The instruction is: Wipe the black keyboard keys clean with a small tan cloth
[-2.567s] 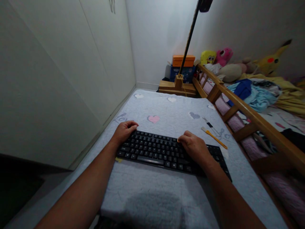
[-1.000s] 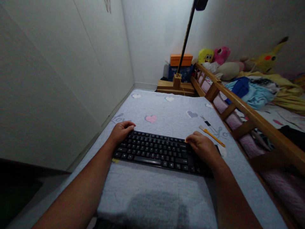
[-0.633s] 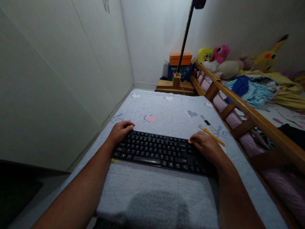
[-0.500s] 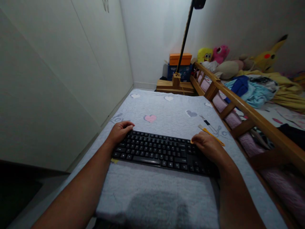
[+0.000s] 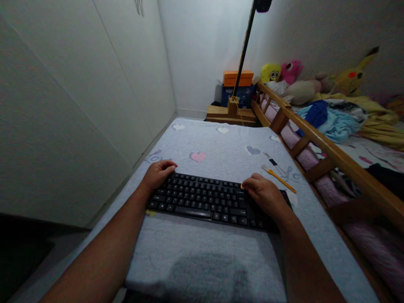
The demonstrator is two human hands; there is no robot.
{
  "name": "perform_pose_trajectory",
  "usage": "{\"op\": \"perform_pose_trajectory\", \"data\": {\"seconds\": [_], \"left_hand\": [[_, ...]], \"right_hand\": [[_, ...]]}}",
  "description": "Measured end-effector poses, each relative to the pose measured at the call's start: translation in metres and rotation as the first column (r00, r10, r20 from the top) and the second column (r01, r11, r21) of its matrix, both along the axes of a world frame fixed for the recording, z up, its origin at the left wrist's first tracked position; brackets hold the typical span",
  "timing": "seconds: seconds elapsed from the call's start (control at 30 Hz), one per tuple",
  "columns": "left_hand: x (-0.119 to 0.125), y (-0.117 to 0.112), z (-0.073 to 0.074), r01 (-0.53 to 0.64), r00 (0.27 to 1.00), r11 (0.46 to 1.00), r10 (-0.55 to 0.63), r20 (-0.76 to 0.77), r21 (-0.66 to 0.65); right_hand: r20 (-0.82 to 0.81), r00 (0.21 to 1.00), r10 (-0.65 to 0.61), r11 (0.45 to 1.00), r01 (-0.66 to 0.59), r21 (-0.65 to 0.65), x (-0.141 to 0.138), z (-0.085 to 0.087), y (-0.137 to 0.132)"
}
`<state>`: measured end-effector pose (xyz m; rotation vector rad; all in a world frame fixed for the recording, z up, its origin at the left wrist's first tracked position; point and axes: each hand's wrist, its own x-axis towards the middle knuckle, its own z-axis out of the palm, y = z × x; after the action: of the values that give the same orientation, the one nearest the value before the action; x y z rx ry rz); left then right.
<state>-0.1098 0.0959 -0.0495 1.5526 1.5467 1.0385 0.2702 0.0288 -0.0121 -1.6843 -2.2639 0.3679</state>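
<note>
2 hands [image 5: 158, 174] [image 5: 263, 193] | 1 keyboard [image 5: 202, 198] | 1 brush [image 5: 280, 179] | 1 tool [image 5: 273, 162] | 2 boxes [image 5: 229, 78] | perhaps 4 plushies [image 5: 292, 72]

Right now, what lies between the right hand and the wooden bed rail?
In the head view, a yellow-handled brush and a slim black-gripped tool lie there on the blanket.

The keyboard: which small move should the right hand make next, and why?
Perhaps the right hand should slide a little rightward along the back edge of the keyboard: its fingertips are near that edge, more keyboard extends rightward, and the left hand, at the left end, could steady it.
</note>
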Motion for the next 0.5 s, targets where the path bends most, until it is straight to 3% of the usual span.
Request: {"op": "perform_pose_trajectory", "data": {"seconds": [0.3, 0.5], "left_hand": [[0.001, 0.000, 0.001, 0.006, 1.000, 1.000, -0.007, 0.009, 0.002], [0.000, 0.001, -0.002, 0.007, 1.000, 1.000, -0.007, -0.001, 0.003]], "right_hand": [[0.117, 0.993, -0.003, 1.000, 0.004, -0.006, 0.006, 0.009, -0.002], [0.121, 0.993, -0.002, 1.000, 0.000, 0.014, 0.019, 0.005, -0.003]]}}
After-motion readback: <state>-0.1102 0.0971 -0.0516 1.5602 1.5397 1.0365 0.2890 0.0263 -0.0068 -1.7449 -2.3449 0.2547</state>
